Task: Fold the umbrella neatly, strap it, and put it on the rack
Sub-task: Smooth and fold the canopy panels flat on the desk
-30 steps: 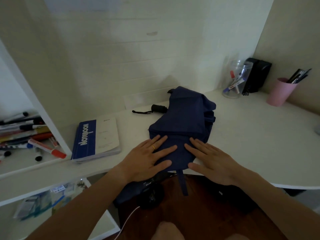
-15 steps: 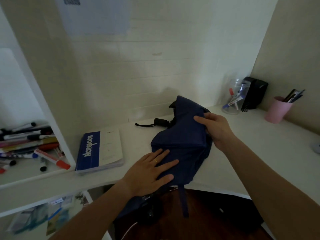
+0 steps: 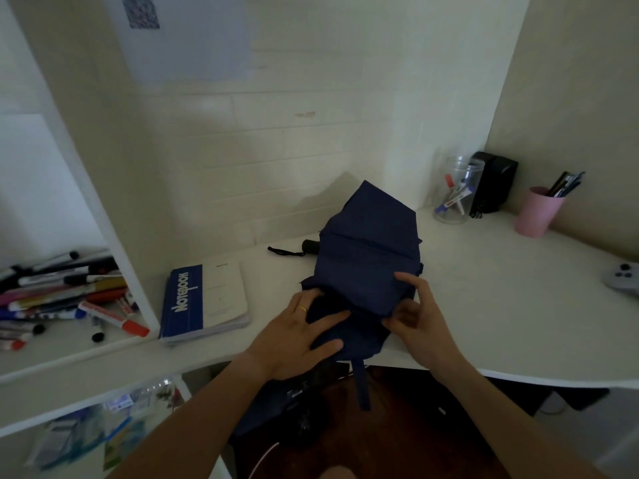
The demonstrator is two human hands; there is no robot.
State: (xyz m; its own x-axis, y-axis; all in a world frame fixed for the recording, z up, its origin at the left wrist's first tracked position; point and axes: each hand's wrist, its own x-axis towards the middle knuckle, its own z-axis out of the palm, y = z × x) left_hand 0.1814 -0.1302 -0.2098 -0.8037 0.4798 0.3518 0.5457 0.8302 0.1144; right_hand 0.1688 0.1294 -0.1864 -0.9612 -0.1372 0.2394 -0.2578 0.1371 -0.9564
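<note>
A navy blue folding umbrella (image 3: 368, 250) lies on the white desk (image 3: 501, 305), its canopy loose in flat pleats. Its black handle (image 3: 310, 246) with a wrist cord points left, behind the fabric. A blue closing strap (image 3: 362, 385) hangs over the desk's front edge. My left hand (image 3: 297, 340) lies flat with spread fingers on the near end of the fabric. My right hand (image 3: 420, 323) pinches a fold of the canopy at its near right corner and holds it lifted.
A blue notebook (image 3: 204, 302) lies to the left of the umbrella. A shelf compartment at far left holds several markers (image 3: 65, 299). At the back right stand a clear jar (image 3: 454, 191), a black box (image 3: 494, 181) and a pink cup (image 3: 537, 210). A grey controller (image 3: 622, 278) is at the right edge.
My right hand came back from the far right side of the canopy to its near right corner, folding a panel over. My left hand stayed pressed on the near end. The view tilted up.
</note>
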